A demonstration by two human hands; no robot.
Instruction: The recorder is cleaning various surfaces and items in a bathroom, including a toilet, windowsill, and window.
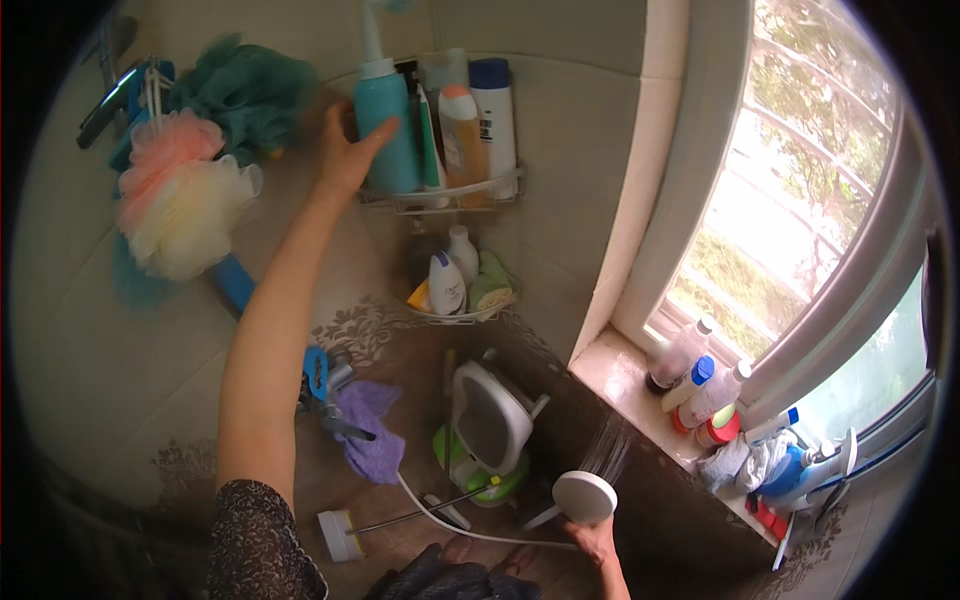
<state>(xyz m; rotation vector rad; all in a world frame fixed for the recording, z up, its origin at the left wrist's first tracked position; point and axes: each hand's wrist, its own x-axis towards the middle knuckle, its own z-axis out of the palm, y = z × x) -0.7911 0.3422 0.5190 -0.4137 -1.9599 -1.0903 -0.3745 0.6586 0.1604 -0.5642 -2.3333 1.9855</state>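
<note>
My left hand [349, 150] reaches up to the corner rack, its thumb across the front of a teal pump bottle [386, 161] and its fingers curled at the bottle's left side. The bottle stands upright on the upper wire shelf [450, 189]. Low in front of me, my right hand [594, 538] grips a white round shower head [585, 497]. Water streaks [609, 446] spray from it toward the dark wall. Its white hose [480, 532] curves left toward a wall faucet [341, 420] with a purple cloth [373, 431] draped over it.
Mesh bath puffs [184, 202] hang at left. More bottles [491, 127] fill the rack, above a lower shelf [469, 319]. A grey-white item [491, 416], a green basin [480, 480] and a long-handled brush [339, 534] are below. Bottles [709, 397] line the windowsill [619, 375].
</note>
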